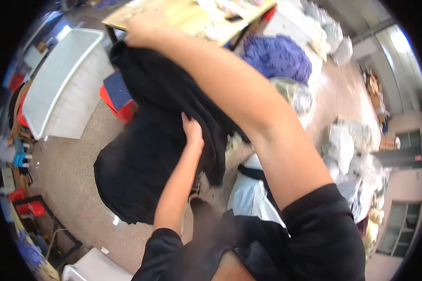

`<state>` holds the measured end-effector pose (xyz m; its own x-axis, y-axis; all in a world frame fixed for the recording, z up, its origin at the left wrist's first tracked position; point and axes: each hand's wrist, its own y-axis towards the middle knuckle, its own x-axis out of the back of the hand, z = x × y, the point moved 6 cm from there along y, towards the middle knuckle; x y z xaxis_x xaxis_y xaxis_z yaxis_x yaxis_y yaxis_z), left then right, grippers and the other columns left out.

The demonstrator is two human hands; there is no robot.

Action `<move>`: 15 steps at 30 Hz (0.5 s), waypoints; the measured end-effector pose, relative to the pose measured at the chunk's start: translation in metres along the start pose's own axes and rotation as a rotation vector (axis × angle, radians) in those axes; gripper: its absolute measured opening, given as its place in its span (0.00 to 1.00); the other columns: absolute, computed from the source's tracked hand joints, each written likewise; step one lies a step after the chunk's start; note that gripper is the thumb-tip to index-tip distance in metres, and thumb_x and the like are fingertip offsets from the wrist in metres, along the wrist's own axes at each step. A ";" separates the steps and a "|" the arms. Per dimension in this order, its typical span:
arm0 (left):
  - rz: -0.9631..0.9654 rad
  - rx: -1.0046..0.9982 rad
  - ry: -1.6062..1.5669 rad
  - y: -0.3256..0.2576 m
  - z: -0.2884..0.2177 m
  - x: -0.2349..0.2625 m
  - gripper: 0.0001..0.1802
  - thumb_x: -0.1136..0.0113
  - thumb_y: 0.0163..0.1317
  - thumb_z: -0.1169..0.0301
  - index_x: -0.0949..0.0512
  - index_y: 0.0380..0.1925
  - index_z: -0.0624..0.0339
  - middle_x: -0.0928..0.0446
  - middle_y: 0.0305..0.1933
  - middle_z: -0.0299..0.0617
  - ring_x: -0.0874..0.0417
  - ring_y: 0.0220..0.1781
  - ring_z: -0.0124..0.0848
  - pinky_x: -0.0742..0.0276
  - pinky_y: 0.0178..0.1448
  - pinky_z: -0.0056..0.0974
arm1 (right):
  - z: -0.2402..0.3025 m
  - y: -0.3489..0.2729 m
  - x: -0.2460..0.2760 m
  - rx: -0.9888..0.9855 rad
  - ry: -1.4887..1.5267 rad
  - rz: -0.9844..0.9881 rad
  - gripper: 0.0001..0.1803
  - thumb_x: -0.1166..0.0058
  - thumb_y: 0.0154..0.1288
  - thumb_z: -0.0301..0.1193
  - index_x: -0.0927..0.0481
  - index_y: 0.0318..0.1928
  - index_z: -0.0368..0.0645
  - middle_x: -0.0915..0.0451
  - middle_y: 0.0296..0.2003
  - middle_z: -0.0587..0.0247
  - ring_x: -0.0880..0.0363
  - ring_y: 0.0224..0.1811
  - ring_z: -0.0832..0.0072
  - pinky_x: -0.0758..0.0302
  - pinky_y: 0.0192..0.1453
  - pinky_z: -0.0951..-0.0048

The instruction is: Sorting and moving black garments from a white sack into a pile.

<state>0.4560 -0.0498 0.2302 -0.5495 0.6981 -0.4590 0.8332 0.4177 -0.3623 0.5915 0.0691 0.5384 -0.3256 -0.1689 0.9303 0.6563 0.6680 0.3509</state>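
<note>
A large piece of black cloth (140,159) hangs and spreads in front of me, its lower part bunched low over the floor. My right arm reaches across to the upper left, and my right hand (144,29) is closed on the cloth's top edge, beside the corner of a wooden table (178,23). Motion blurs those fingers a little. Lower down, near the middle of the view, my left hand (192,132) grips a fold of the same cloth, thumb on top and the other fingers hidden behind the fabric.
Behind the cloth stands a red stool (122,111) with a dark blue top. A white tub (63,84) is at the left. Purple fabric (279,56) lies heaped beyond my right arm. White sacks and plastic bags (342,145) fill the right side.
</note>
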 end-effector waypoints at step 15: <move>0.190 0.598 0.950 -0.099 0.202 0.221 0.22 0.42 0.59 0.71 0.27 0.55 0.55 0.23 0.45 0.32 0.24 0.41 0.20 0.30 0.40 0.27 | -0.197 -0.936 -0.202 -1.596 0.256 1.150 0.49 0.33 0.41 0.55 0.30 0.53 0.26 0.25 0.50 0.39 0.26 0.56 0.53 0.28 0.57 0.64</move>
<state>0.2395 -0.0543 0.0007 0.0636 0.9850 0.1601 0.5952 0.0913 -0.7984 0.1767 -0.6647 0.0427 0.6135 -0.3872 0.6883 0.4030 -0.5961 -0.6945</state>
